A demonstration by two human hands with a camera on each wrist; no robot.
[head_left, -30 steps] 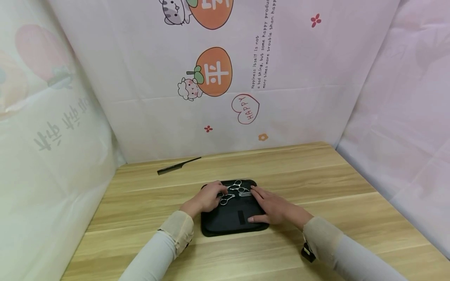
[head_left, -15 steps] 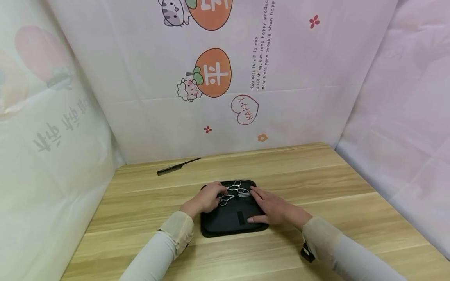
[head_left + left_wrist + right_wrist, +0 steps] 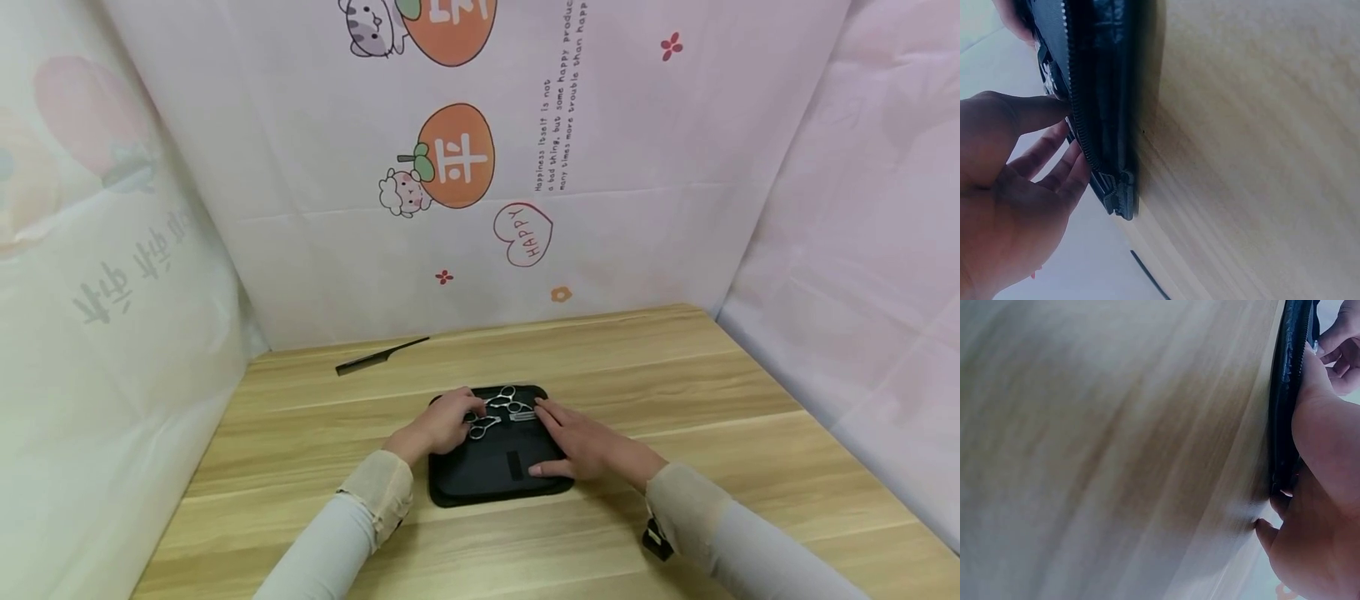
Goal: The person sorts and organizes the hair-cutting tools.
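Note:
A black zip case (image 3: 476,475) lies flat on the wooden table, with silver hairdressing scissors on its upper part. My left hand (image 3: 446,422) reaches over the case's left side, its curled fingers and thumb at the handle rings of one pair of scissors (image 3: 486,426), which it pinches. Another pair of scissors (image 3: 504,398) lies just above, near a toothed metal blade (image 3: 522,415). My right hand (image 3: 581,442) rests spread on the case's right edge, with the thumb on its lower part. In the left wrist view, the zip edge (image 3: 1075,87) runs beside my fingers.
A black tail comb (image 3: 363,362) lies at the back left of the table (image 3: 690,400). White printed cloth (image 3: 322,250) stands behind the table and on both sides. A small black device (image 3: 657,542) sits under the right wrist.

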